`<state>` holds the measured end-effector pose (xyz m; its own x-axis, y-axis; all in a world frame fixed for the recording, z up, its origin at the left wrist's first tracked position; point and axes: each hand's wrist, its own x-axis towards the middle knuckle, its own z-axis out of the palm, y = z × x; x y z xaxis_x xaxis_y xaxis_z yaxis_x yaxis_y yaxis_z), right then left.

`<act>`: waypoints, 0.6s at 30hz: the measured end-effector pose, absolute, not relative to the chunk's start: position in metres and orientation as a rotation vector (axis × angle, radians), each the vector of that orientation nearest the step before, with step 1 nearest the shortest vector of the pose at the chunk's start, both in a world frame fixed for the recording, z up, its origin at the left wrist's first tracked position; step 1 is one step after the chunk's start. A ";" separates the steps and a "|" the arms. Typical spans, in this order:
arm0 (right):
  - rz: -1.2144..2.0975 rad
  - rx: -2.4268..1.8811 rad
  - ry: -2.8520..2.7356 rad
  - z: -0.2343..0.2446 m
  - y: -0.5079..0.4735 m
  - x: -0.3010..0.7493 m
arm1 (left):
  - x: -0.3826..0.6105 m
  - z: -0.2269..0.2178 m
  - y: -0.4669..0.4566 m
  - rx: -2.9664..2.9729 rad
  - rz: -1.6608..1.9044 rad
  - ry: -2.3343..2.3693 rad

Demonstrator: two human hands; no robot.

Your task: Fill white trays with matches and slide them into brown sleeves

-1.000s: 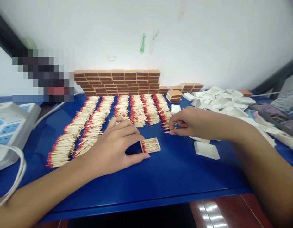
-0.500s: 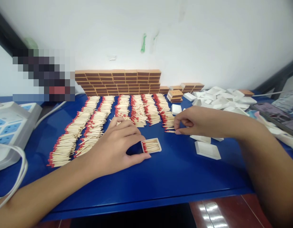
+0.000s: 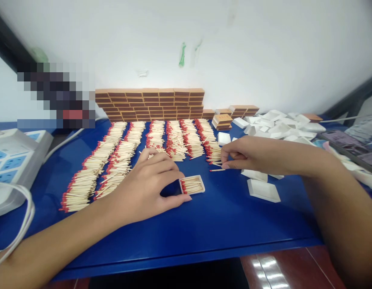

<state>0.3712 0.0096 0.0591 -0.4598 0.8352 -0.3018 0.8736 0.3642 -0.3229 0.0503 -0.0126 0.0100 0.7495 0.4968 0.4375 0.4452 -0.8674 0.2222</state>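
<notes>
A small white matchbox tray (image 3: 202,185) lies on the blue table, with a layer of red-headed matches in it. The thumb and forefinger of my left hand (image 3: 154,182) sit at its near and far edges, gripping its left end. Its other fingers rest by the matches behind. My right hand (image 3: 240,154) is closed in a pinch on a single match (image 3: 216,170), whose red head points left. This match lies just in front of the rightmost row of matches (image 3: 214,152). The pinched end is hidden by the fingertips.
More rows of matches (image 3: 83,186) cover the left and middle. Matchboxes (image 3: 150,105) are stacked along the wall. White trays (image 3: 276,124) lie heaped at right, one loose tray (image 3: 264,190) nearer. A phone (image 3: 351,148) lies far right; a power strip (image 3: 38,148) stands left.
My right fingertips have drawn the match slightly toward me, away from the row's front end. My left hand and the tray have stayed in place.
</notes>
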 end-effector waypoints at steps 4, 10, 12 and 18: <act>-0.664 1.538 2.552 0.060 0.009 0.367 | 0.050 0.011 -0.013 2.840 0.758 0.770; -0.641 1.513 2.579 0.057 0.009 0.360 | 0.051 0.011 -0.013 2.843 0.764 0.756; -0.702 1.490 2.587 0.057 0.009 0.359 | 0.051 0.011 -0.013 2.840 0.764 0.760; -0.738 1.481 2.629 0.058 0.006 0.354 | 0.051 0.012 -0.014 2.833 0.762 0.764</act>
